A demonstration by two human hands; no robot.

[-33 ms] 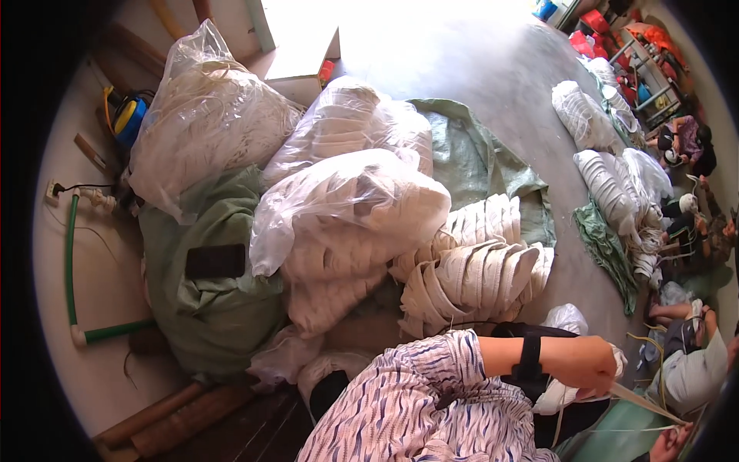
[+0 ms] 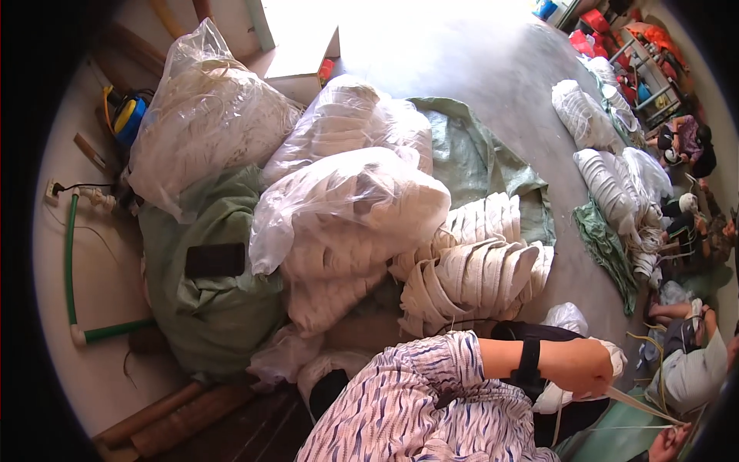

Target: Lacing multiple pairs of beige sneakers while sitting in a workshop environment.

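My left hand (image 2: pixel 586 369), with a black band on its wrist, is closed at the lower right. A flat pale lace (image 2: pixel 640 403) runs from it to my right hand (image 2: pixel 667 445), whose fingers pinch the far end near the picture's edge. Beneath the left wrist lies a white fabric piece (image 2: pixel 551 398), partly hidden by the arm; whether the hand also grips it is unclear. A thinner white string (image 2: pixel 616 428) stretches below the lace towards the right hand. Beyond my forearm, curved cream fabric pieces (image 2: pixel 469 281) sit nested in rows.
Clear plastic bags (image 2: pixel 350 200) of cream pieces are piled ahead. A black phone (image 2: pixel 215 261) rests on a green sack (image 2: pixel 208 319) to the left. More fabric bundles (image 2: pixel 604 189) lie on the floor at right, near several seated people (image 2: pixel 693 362). A green pipe (image 2: pixel 71 266) follows the left wall.
Both hands have shifted very slightly, the left one a touch lower and the right one a little to the left. The lace still spans between them.
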